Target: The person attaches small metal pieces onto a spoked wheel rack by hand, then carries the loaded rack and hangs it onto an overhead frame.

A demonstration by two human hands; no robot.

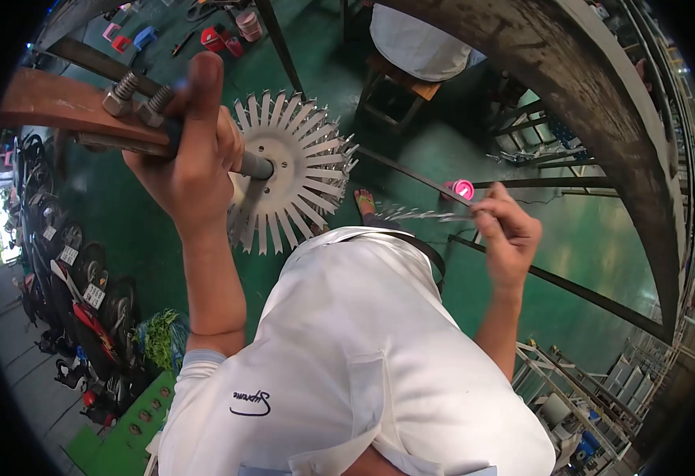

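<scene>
A round wheel (274, 210) with many pale flat blades fanned around its hub sits on a grey metal shaft (255, 166). Small jagged silvery pieces line the wheel's outer edge. My left hand (197, 147) is curled around the shaft beside the wheel, thumb up; part of its grip is hidden. Next to it is a rusty bar (66, 103) with two large bolts (137, 99). Between the thumb and fingers of my right hand (508, 230) is a thin, jagged silvery metal strip (423, 214) pointing toward the wheel.
A large curved dark metal rim (593, 79) arches over the right side. Dark frame bars (570, 297) cross below it. A wooden stool (399, 87) bears a pale sack (415, 44). A pink container (462, 190) stands beyond my right hand. Motorbikes (86, 313) line the left.
</scene>
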